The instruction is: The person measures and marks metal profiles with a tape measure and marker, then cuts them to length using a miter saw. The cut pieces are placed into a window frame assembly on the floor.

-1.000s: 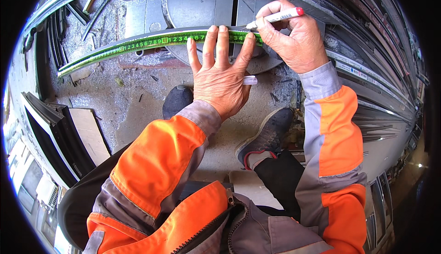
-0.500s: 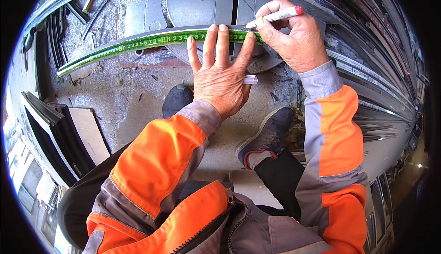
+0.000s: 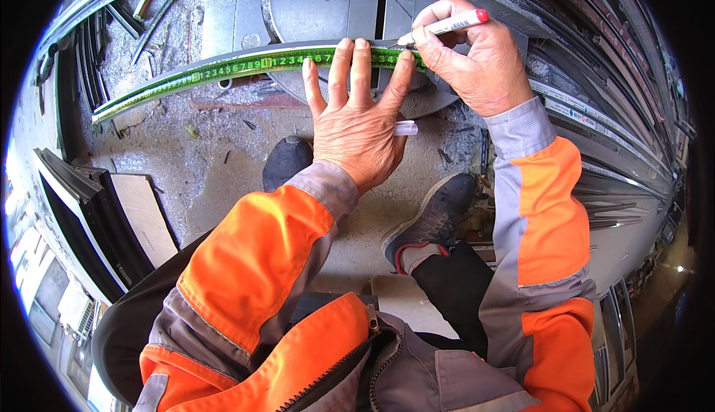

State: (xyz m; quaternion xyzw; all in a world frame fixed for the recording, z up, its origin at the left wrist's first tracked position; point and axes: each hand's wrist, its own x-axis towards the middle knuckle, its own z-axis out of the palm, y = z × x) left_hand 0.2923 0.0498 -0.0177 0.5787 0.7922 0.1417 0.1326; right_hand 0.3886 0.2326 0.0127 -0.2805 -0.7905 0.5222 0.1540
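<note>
A green tape measure blade (image 3: 223, 69) with dark numbers stretches along a long, narrow grey metal profile (image 3: 208, 56). Across the blade, my left hand (image 3: 356, 118) lies with spread fingers, its fingertips pressing near the profile's edge. A clear whitish cap-like piece (image 3: 406, 128) pokes out from under that hand. Between thumb and fingers, my right hand (image 3: 477, 58) pinches a white marker (image 3: 450, 24) with a red end. The marker's tip meets the profile just beyond the blade, close to my left index finger. Beneath the profile sits a round metal machine plate (image 3: 309, 14) with a dark slot.
Long metal profiles (image 3: 611, 114) are stacked at right; more strips (image 3: 93, 62) lie at far left. Dark profiles and a flat board (image 3: 145, 215) lean at lower left. Metal shavings cover the bench. My shoes (image 3: 432, 215) stand on the floor below.
The marker in my right hand has shifted very slightly left. My left hand stays in place on the tape measure blade.
</note>
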